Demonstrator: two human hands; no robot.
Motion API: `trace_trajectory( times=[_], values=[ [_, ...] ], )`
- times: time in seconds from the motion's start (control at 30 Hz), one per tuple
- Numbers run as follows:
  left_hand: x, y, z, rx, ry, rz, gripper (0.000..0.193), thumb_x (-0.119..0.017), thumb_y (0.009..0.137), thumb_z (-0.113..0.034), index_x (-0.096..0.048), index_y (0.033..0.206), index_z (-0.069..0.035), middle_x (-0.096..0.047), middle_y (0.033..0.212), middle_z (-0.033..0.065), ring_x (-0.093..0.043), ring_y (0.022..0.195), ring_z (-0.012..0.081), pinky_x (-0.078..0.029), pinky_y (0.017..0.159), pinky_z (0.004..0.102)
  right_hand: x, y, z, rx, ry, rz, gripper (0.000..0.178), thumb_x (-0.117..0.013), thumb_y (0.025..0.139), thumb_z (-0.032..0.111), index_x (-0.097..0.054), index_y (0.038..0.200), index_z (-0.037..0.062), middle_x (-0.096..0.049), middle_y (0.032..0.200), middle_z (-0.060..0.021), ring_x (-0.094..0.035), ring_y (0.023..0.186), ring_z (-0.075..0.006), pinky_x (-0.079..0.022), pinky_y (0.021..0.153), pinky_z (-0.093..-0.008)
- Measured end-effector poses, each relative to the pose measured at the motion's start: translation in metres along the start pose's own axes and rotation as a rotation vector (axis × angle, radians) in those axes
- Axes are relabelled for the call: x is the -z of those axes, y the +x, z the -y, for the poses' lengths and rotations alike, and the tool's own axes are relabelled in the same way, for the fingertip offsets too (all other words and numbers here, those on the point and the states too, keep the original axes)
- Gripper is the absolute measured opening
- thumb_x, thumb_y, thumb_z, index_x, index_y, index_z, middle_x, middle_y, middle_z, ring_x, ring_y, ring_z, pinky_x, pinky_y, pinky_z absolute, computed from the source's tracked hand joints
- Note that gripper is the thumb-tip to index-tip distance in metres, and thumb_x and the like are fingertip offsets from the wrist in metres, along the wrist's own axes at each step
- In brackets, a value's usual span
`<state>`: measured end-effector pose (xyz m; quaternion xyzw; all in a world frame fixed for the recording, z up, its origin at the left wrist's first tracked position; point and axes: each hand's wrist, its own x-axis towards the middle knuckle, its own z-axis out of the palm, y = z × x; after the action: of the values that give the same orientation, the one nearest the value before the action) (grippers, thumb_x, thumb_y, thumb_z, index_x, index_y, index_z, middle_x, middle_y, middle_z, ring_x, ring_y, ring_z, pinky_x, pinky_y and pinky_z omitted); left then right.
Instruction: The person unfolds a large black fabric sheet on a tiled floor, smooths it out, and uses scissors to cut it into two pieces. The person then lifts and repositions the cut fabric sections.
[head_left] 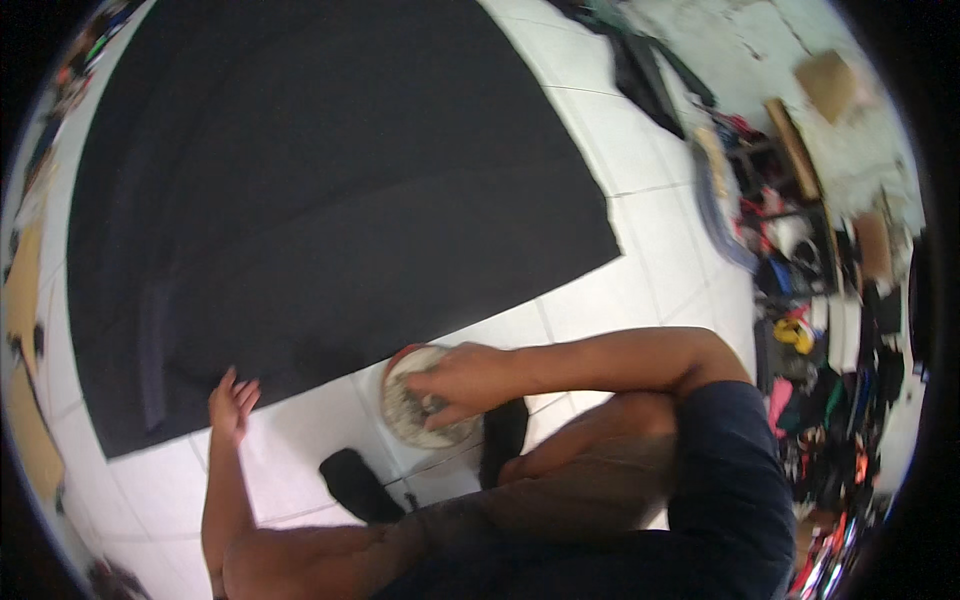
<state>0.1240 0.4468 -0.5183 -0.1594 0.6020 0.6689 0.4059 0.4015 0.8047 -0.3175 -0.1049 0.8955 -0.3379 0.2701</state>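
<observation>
A large black sheet point(330, 190), which looks like fabric or foam, lies spread on the white tiled floor. By its near left edge is my left hand point(234, 402), its fingers apart and nothing in them. A round, shallow bowl point(388, 372) with a reddish rim stands on the tiles just off the sheet's near edge. Pale, whitish stuff point(405, 408) covers its inside. My right hand point(462, 382) reaches over the bowl with its fingers curled down into it. Something small and greyish shows between the fingers, too blurred to name.
My feet in dark socks point(358, 485) flank the bowl. Along the right wall runs a shelf point(780, 215) crowded with coloured items, with a cardboard box point(828, 85) farther back. Dark garments point(640, 75) lie at the far right. Brown panels point(30, 290) line the left.
</observation>
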Motion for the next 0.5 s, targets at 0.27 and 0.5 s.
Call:
trace_trajectory(
  times=[0.27,0.5],
  values=[
    [0.002,-0.015,-0.044,0.121,0.495,-0.024,0.086,-0.059,0.089,-0.061,-0.035,0.140,0.003,-0.056,0.123,0.0220,-0.061,0.105,0.0327,-0.049,0.093,0.0434,0.053,-0.094,-0.191,-0.894,0.453,-1.035,0.043,-0.066,0.088,0.046,-0.068,0.095,0.0032,-0.070,0.092,-0.0149,-0.067,0.084,-0.0257,-0.052,0.073,-0.0398],
    [0.016,0.002,-0.011,0.002,0.030,-0.305,0.060,-0.066,0.086,-0.059,-0.053,0.122,-0.012,-0.052,0.104,0.0032,-0.054,0.092,0.0137,-0.043,0.082,0.0293,-0.049,-0.218,-0.324,-1.294,1.068,-1.493,0.041,-0.067,0.090,0.041,-0.061,0.079,0.0018,-0.054,0.060,-0.0060,-0.053,0.048,-0.0158,-0.041,0.042,-0.0297]
  ],
)
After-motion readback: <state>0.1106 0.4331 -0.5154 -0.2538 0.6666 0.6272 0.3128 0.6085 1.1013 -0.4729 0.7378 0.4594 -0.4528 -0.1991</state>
